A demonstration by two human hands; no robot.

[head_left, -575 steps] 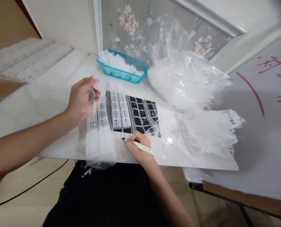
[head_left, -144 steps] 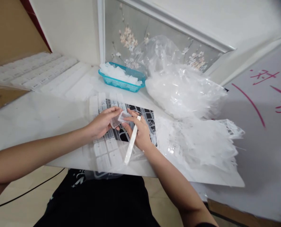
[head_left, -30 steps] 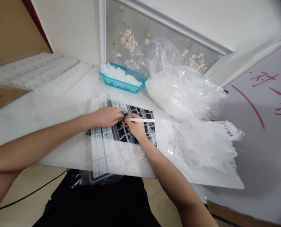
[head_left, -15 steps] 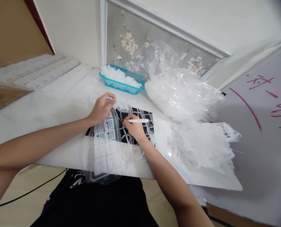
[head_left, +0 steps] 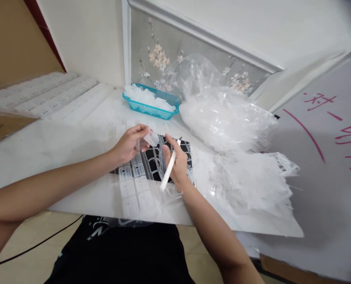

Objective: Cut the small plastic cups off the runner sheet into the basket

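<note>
My left hand (head_left: 128, 145) is closed on a small translucent plastic piece (head_left: 152, 138), held just above the work sheet. Close by on the right, my right hand (head_left: 179, 163) grips a white-handled craft knife (head_left: 168, 170), its pointed blade tipped up and away from me. Beneath both hands lies a clear moulded plastic sheet (head_left: 131, 197) with rows of rectangular cells, hanging over the table's near edge. Its right part is a lattice of cut-out openings, where a black mat (head_left: 154, 165) shows through.
A blue basket (head_left: 152, 112) with translucent pieces stands behind my hands. To its right bulges a large clear bag (head_left: 223, 118) of plastic. A heap of plastic scrap (head_left: 249, 185) covers the table's right side. More moulded sheets (head_left: 45, 94) lie at far left. A whiteboard (head_left: 320, 189) leans at right.
My left hand has come down and right, now with a plastic piece in its fingers. My right hand has turned the knife from level with the sheet to blade up.
</note>
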